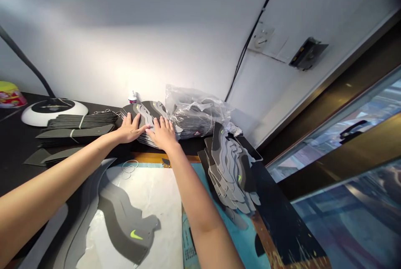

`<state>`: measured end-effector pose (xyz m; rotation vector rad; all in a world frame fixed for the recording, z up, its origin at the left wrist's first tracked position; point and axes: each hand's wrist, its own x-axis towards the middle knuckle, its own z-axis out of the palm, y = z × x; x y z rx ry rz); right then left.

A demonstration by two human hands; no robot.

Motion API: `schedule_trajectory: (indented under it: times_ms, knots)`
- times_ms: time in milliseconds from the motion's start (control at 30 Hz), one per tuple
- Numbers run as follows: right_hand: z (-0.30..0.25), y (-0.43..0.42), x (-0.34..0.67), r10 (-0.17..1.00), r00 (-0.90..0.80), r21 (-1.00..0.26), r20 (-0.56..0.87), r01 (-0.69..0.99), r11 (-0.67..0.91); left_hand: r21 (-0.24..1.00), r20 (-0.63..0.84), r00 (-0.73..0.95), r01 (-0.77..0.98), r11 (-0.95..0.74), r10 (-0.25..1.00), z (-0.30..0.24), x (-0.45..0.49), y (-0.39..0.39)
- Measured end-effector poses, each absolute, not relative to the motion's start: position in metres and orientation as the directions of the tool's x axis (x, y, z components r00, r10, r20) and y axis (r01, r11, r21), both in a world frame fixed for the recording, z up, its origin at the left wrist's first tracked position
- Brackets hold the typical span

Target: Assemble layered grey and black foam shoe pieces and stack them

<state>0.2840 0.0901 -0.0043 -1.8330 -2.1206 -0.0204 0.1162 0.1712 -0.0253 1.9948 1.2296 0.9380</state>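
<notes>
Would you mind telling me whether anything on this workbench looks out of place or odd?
Yes: the fanned pile of grey swoosh-marked cutouts right of the right hand looks askew, its pieces slid out of line, unlike the neatly banded bundles at left. Loose elastic loops also lie on the white sheet.

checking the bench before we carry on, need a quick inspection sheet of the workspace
surface: black table, with a white sheet and a blue printed board at the front
job's things: grey foam shoe cutouts stacked, second stack, loose cutout with lime swoosh
clutter: plastic bag, small bottle, rubber bands, tub
hands: left hand and right hand open, flat on the first stack
cables: black cable down the wall
surroundings: white wall, lamp base, wall plate, reflective panel
</notes>
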Motion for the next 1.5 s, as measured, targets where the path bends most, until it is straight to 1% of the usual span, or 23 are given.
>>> schedule_trajectory:
  times_ms: [67, 133, 167, 233, 300, 500, 567, 633, 800, 933, 1000, 1033, 1133, 1200, 1267, 1400, 1500]
  knots:
    - [0.014, 0.084, 0.291, 0.938, -0.173, -0.169, 0.302, 0.958, 0.231, 0.664, 0.279, 0.392, 0.58, -0.471, 0.877, -0.012, 0.102, 0.168]
    - [0.031, 0.075, 0.296, 0.92, -0.209, -0.123, 0.333, 0.957, 0.262, 0.569, 0.325, 0.397, 0.642, -0.513, 0.858, -0.001, 0.084, 0.161]
    - [0.037, 0.07, 0.297, 0.924, -0.207, -0.092, 0.321, 0.964, 0.248, 0.508, 0.358, 0.403, 0.673, -0.538, 0.842, 0.002, 0.075, 0.155]
    - [0.039, 0.061, 0.295, 0.946, -0.189, -0.017, 0.265, 0.979, 0.201, 0.345, 0.411, 0.447, 0.73, -0.59, 0.794, 0.003, 0.061, 0.141]
    - [0.031, 0.054, 0.29, 0.958, -0.169, 0.027, 0.234, 0.986, 0.167, 0.202, 0.414, 0.52, 0.748, -0.633, 0.747, 0.0, 0.055, 0.128]
    - [0.001, 0.049, 0.288, 0.969, -0.114, -0.017, 0.219, 0.993, 0.121, 0.08, 0.416, 0.636, 0.687, -0.723, 0.65, 0.0, 0.076, 0.122]
    - [-0.001, 0.049, 0.29, 0.975, -0.083, -0.041, 0.206, 0.995, 0.093, 0.063, 0.373, 0.688, 0.65, -0.757, 0.622, 0.003, 0.083, 0.13]
    - [0.0, 0.051, 0.29, 0.98, -0.048, -0.064, 0.193, 0.996, 0.061, 0.084, 0.351, 0.711, 0.624, -0.777, 0.609, 0.003, 0.085, 0.139]
    - [0.002, 0.062, 0.28, 0.988, 0.026, -0.101, 0.152, 0.995, -0.01, 0.193, 0.42, 0.684, 0.575, -0.795, 0.596, -0.01, 0.08, 0.154]
    - [0.0, 0.07, 0.273, 0.99, 0.043, -0.107, 0.135, 0.994, -0.029, 0.208, 0.414, 0.661, 0.601, -0.772, 0.626, -0.015, 0.079, 0.155]
    - [0.0, 0.068, 0.272, 0.99, 0.047, -0.106, 0.134, 0.994, -0.033, 0.172, 0.396, 0.651, 0.641, -0.748, 0.648, -0.012, 0.08, 0.151]
    - [0.0, 0.067, 0.272, 0.99, 0.048, -0.106, 0.135, 0.994, -0.033, 0.129, 0.391, 0.653, 0.659, -0.741, 0.649, -0.01, 0.08, 0.149]
    - [0.001, 0.061, 0.269, 0.99, 0.03, -0.109, 0.138, 0.994, -0.015, -0.039, 0.389, 0.701, 0.66, -0.75, 0.597, 0.0, 0.081, 0.139]
    - [0.002, 0.061, 0.264, 0.991, 0.019, -0.092, 0.13, 0.996, -0.007, -0.088, 0.414, 0.717, 0.645, -0.759, 0.562, 0.006, 0.078, 0.132]
    - [0.002, 0.063, 0.259, 0.993, 0.028, -0.064, 0.112, 0.998, -0.021, -0.052, 0.451, 0.696, 0.645, -0.762, 0.559, 0.009, 0.072, 0.124]
    - [0.002, 0.071, 0.251, 0.994, 0.052, -0.053, 0.093, 0.997, -0.047, 0.081, 0.5, 0.631, 0.648, -0.757, 0.593, 0.006, 0.048, 0.106]
    - [0.001, 0.071, 0.248, 0.993, 0.058, -0.059, 0.107, 0.997, -0.052, 0.102, 0.52, 0.583, 0.683, -0.723, 0.625, -0.001, 0.023, 0.092]
